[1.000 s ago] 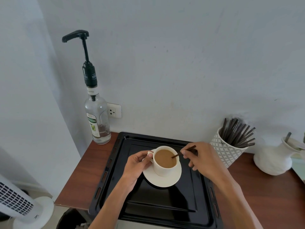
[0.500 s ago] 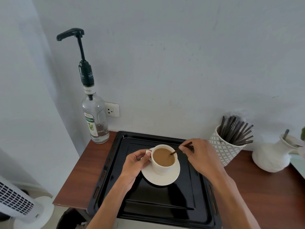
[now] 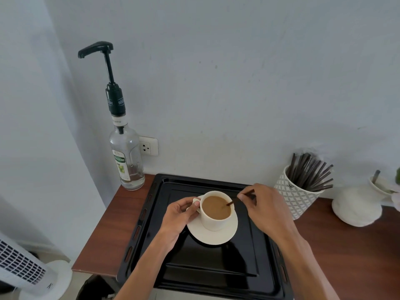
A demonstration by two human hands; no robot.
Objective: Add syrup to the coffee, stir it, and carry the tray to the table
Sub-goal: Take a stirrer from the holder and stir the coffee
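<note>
A white cup of milky coffee (image 3: 216,210) stands on a white saucer (image 3: 213,234) in the middle of a black tray (image 3: 207,267) on the wooden counter. My left hand (image 3: 179,215) pinches the cup's handle on its left side. My right hand (image 3: 266,208) holds a thin dark stir stick (image 3: 230,203), whose tip dips into the coffee at the cup's right rim. A clear syrup bottle (image 3: 126,156) with a tall black pump stands at the counter's back left corner, apart from both hands.
A patterned white pot of dark stir sticks (image 3: 300,191) sits right of the tray by the wall. A white vase (image 3: 357,205) stands further right. A wall socket (image 3: 148,146) is behind the bottle. A white tower fan (image 3: 23,267) stands on the floor at lower left.
The stick's tip has moved from the middle of the coffee to the right rim as my right hand shifted slightly. My left hand has stayed on the handle. The view drifted a little.
</note>
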